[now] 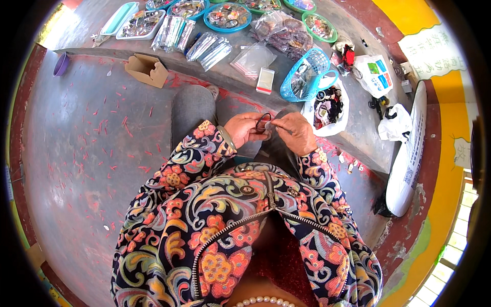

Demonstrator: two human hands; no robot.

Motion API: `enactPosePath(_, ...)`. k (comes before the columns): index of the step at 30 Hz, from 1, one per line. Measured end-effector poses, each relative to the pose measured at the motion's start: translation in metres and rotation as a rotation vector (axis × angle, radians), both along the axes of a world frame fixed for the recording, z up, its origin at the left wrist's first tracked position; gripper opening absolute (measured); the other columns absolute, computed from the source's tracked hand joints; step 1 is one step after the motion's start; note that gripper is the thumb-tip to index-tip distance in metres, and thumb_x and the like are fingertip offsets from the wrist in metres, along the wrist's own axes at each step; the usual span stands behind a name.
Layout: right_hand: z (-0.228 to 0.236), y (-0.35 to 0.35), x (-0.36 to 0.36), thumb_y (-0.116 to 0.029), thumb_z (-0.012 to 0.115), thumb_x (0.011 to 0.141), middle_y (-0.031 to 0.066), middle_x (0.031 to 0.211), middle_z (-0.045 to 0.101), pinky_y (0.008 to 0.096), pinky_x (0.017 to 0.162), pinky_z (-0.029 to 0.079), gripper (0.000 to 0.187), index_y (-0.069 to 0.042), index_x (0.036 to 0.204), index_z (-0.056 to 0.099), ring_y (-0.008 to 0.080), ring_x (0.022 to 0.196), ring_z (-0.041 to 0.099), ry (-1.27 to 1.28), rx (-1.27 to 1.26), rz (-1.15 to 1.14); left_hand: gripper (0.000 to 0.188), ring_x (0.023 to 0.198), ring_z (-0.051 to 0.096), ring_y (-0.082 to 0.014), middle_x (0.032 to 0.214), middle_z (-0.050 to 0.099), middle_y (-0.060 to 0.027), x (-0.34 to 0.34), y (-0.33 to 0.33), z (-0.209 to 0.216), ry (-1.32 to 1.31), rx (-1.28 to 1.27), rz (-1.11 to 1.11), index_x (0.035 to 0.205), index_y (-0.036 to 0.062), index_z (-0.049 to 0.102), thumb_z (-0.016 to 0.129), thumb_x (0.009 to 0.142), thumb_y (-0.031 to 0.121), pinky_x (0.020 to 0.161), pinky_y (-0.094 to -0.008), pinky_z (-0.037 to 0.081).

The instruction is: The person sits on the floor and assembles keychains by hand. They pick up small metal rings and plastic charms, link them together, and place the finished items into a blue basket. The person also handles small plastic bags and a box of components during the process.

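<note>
Above my lap, my left hand (244, 129) is closed with its fingertips around a thin black hair tie (263, 121), which stands up as a loop. From the right, my right hand (297, 133) comes in with thumb and finger pinched together beside the loop. A small pale, see-through bit (268, 126) shows between the two hands; what exactly it is cannot be made out. Just past my right hand, a white plastic bag (341, 118) stands open, filled with dark and coloured hair ties. A blue plastic basket (289, 91) with small items leans next to it.
On the raised concrete step lie clear packets (209, 50), empty clear bags (253, 60), a small white-and-red box (265, 81) and a heap of filled bags (286, 36). Round baskets (227, 26) stand behind. A cardboard box (147, 70) sits at left, a long white sack (406, 169) at right.
</note>
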State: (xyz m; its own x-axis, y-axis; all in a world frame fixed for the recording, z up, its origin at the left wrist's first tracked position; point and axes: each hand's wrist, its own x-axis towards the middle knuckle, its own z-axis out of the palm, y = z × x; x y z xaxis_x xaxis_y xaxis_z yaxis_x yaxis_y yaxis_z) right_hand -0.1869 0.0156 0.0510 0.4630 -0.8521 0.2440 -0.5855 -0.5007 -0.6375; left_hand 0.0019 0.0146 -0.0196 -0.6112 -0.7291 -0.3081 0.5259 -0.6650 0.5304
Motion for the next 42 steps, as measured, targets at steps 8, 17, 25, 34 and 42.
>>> enactPosePath(8, -0.002, -0.002, -0.001, -0.008, 0.056, 0.067, 0.0094, 0.067, 0.057, 0.0351, 0.062, 0.042, 0.019, -0.008, 0.084, 0.063, 0.0271, 0.065, 0.053, 0.097, -0.004, 0.097, 0.032, 0.092, 0.057, -0.0198, 0.102, 0.056, -0.0115, -0.001, 0.001, 0.009, -0.055, 0.013, -0.041, 0.114, -0.0003, 0.044, 0.032, 0.085, 0.006, 0.078, -0.0318, 0.048)
enactPosePath(17, 0.004, 0.001, 0.003, -0.014, 0.05, 0.07, 0.0144, 0.07, 0.059, 0.0351, 0.057, 0.044, 0.022, -0.008, 0.088, 0.061, 0.0284, 0.062, 0.057, 0.213, 0.282, 0.05, 0.032, 0.087, 0.057, -0.0148, 0.104, 0.056, -0.0068, 0.001, 0.003, 0.011, -0.125, -0.002, -0.065, 0.117, 0.0018, 0.043, 0.036, 0.087, 0.012, 0.067, -0.027, 0.049)
enactPosePath(25, 0.013, -0.012, 0.012, -0.018, 0.049, 0.068, 0.0144, 0.075, 0.059, 0.0393, 0.064, 0.045, 0.023, -0.011, 0.085, 0.062, 0.032, 0.071, 0.057, 0.336, 0.408, 0.194, 0.033, 0.088, 0.057, -0.0132, 0.104, 0.056, -0.0059, 0.0, 0.003, 0.011, -0.16, -0.066, -0.079, 0.117, 0.002, 0.043, 0.038, 0.088, 0.016, 0.065, -0.0254, 0.049)
enactPosePath(34, -0.009, -0.016, 0.012, -0.022, 0.053, 0.07, 0.0126, 0.072, 0.059, 0.0343, 0.054, 0.044, 0.022, -0.012, 0.086, 0.064, 0.0235, 0.058, 0.057, 0.385, 0.534, 0.168, 0.035, 0.086, 0.056, -0.0112, 0.105, 0.056, -0.0072, 0.0, 0.004, 0.014, -0.271, -0.209, 0.034, 0.118, 0.0023, 0.042, 0.042, 0.087, 0.019, 0.059, -0.0223, 0.048)
enactPosePath(42, -0.024, -0.021, -0.011, -0.021, 0.058, 0.079, -0.0015, 0.039, 0.033, 0.0249, 0.045, 0.033, 0.023, 0.002, 0.083, 0.057, 0.0098, 0.035, 0.031, -0.819, 1.081, -0.505, 0.038, 0.088, 0.055, -0.0141, 0.103, 0.054, -0.0123, 0.004, -0.007, 0.016, -0.376, -0.214, 0.512, 0.114, -0.0005, 0.044, 0.055, 0.082, 0.017, 0.065, -0.0222, 0.047)
